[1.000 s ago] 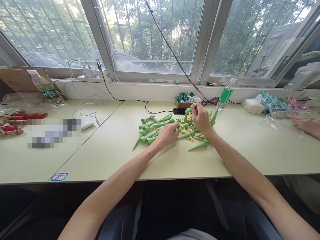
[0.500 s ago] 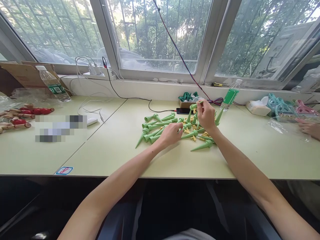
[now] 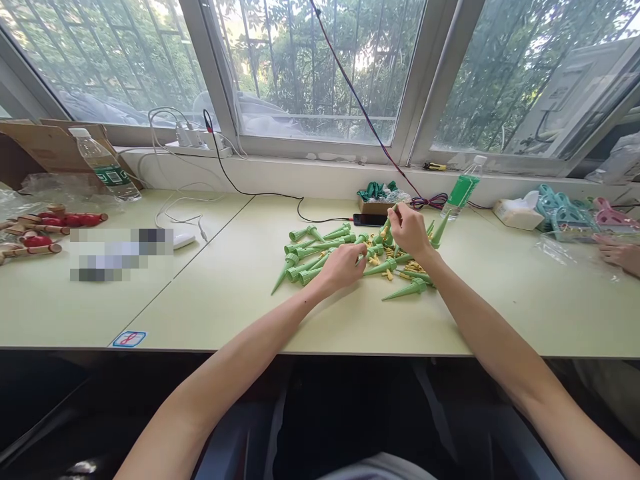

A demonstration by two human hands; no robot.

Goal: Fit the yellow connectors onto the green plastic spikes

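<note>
Green plastic cone-shaped plant watering spikes [image 3: 323,252] lie in a pile on the table, with small yellow valve pieces [image 3: 386,272] among them. My right hand [image 3: 411,232] is raised over the right side of the pile, its fingers pinching a green spike [image 3: 385,231] that the hand partly covers. My left hand [image 3: 344,267] rests low at the front of the pile, fingers curled and closed beside the green pieces. What its fingertips hold, if anything, is hidden. One separate spike [image 3: 404,291] lies at the front right, pointing left.
Behind the pile are a black phone [image 3: 369,220] on a cable and a small box [image 3: 376,205] of green and silver material. A water bottle [image 3: 463,188] and tissue pack [image 3: 517,213] stand to the right. Another person's hand [image 3: 620,253] is at the far right. Red-and-wood toys [image 3: 37,241] lie left.
My right hand has come down slightly and a little to the left, lowering the green spike toward the pile. My left hand has stayed almost in place.
</note>
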